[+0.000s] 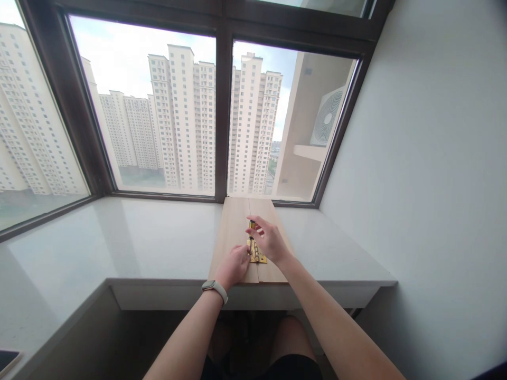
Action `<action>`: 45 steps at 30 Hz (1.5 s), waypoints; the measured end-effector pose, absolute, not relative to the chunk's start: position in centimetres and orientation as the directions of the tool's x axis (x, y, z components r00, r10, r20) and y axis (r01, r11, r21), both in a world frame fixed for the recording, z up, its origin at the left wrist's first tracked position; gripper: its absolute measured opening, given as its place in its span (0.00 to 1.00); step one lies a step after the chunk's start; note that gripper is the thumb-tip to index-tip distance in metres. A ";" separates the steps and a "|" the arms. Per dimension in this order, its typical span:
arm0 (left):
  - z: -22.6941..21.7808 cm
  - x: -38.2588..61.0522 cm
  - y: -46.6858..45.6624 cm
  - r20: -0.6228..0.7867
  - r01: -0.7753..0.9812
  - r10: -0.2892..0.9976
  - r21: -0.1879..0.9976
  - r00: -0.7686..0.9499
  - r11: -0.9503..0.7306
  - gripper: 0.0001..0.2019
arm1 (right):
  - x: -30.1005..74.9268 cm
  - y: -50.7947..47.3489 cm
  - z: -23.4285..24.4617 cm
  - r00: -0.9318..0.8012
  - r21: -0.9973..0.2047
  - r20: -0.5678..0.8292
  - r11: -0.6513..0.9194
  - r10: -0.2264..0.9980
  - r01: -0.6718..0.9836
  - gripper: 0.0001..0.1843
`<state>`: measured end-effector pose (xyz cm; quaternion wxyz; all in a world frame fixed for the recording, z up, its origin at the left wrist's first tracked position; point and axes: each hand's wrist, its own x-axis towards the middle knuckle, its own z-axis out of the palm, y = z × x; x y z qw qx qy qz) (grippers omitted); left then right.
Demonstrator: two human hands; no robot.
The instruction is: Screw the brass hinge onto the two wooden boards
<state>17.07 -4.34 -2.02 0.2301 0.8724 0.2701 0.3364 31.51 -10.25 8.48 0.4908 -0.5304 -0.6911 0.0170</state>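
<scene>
Two light wooden boards (232, 227) lie side by side on the white windowsill counter (158, 237), running away from me. A brass hinge (258, 257) sits across their seam near the front edge. My left hand (234, 266), with a watch on the wrist, rests on the left board with its fingers curled against the hinge. My right hand (270, 238) is raised just above the hinge and pinches a small screwdriver (252, 226) with a yellow and black handle, held upright over the hinge.
A dark-framed window (222, 105) runs along the back with tower blocks outside. A white wall (435, 158) closes the right side. A dark phone corner (6, 359) shows at the lower left. My knees are under the counter edge.
</scene>
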 end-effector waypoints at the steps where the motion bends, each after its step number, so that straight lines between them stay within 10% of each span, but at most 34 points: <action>1: -1.9 17.1 -4.4 0.470 0.307 0.617 0.578 0.631 -0.756 0.06 | 31.5 -10.2 8.4 0.043 -0.534 0.668 0.438 0.743 0.724 0.18; 14: -1.9 17.2 -4.3 0.474 0.356 0.605 0.515 0.639 -0.780 0.07 | 30.6 -10.2 8.7 0.150 -0.770 0.577 0.473 0.803 0.427 0.14; 45: -2.0 17.2 -4.2 0.467 0.364 0.630 0.539 0.621 -0.759 0.07 | 30.9 -10.5 9.6 0.227 -0.849 0.479 0.383 0.848 0.364 0.23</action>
